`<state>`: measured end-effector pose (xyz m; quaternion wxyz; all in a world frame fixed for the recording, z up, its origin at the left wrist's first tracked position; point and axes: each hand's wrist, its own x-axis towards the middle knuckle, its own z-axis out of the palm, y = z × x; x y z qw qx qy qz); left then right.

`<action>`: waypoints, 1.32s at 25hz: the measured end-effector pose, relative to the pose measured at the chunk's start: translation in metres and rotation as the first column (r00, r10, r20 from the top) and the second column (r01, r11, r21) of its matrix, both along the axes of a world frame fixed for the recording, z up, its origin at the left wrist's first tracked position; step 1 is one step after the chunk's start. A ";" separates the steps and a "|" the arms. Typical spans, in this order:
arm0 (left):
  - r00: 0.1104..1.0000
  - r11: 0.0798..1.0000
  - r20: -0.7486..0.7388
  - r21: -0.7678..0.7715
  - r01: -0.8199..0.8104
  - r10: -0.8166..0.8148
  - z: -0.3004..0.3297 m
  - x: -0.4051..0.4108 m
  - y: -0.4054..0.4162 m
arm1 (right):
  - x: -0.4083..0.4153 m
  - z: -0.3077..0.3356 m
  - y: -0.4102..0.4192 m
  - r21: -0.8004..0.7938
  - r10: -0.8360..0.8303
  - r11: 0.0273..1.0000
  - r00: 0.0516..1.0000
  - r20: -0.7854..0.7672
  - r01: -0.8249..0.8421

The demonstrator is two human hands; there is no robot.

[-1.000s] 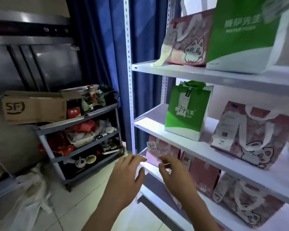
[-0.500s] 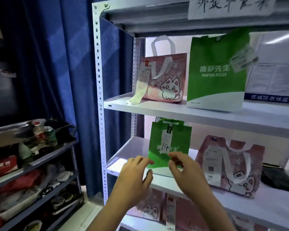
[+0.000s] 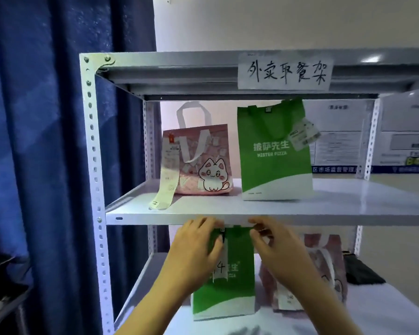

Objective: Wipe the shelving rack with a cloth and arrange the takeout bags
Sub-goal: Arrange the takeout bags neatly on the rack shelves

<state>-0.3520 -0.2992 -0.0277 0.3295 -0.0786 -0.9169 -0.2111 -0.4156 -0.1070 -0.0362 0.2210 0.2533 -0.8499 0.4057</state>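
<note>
Nearest the camera, the small green bag (image 3: 224, 281) on the lower shelf (image 3: 145, 281) is held upright at its top by both hands. The left hand (image 3: 194, 250) is curled round the bag's upper left edge, with the thumb laid over the front beside a white slip marked "14" (image 3: 220, 265). The right hand (image 3: 273, 247) is closed on the upper right corner, its fingertips pinched just under the front lip of the shelf above. Just to the right of this bag, partly hidden behind the right forearm, a pink cat bag (image 3: 324, 269) is seen, and further right a dark folded item (image 3: 361, 272) is lying on the same shelf.

On the middle shelf (image 3: 228, 215), a pink bag with a cartoon cat (image 3: 203, 163) is set upright at the left, with a long receipt (image 3: 166, 175) trailing from it onto the shelf. Beside it, apart, a taller green "Mister Pizza" bag (image 3: 275, 155) is stood. A handwritten paper sign (image 3: 286, 72) is fixed to the top rail of the white rack (image 3: 92, 146). A blue curtain (image 3: 46, 141) is hung to the left.
</note>
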 end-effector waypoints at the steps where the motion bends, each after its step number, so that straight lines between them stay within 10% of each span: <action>1: 0.999 0.999 0.004 0.015 0.037 -0.037 0.005 -0.007 0.004 | -0.003 0.003 0.005 -0.024 -0.032 0.999 0.999 -0.003 0.032; 10: 0.974 0.873 0.048 0.455 0.174 -0.220 0.044 -0.091 0.051 | -0.067 0.043 0.061 -0.233 -0.273 0.939 0.960 -0.059 0.253; 33: 0.974 0.802 0.152 0.595 0.044 -0.167 0.065 -0.210 0.144 | -0.175 0.056 0.150 -0.200 -0.280 0.931 0.949 0.142 0.305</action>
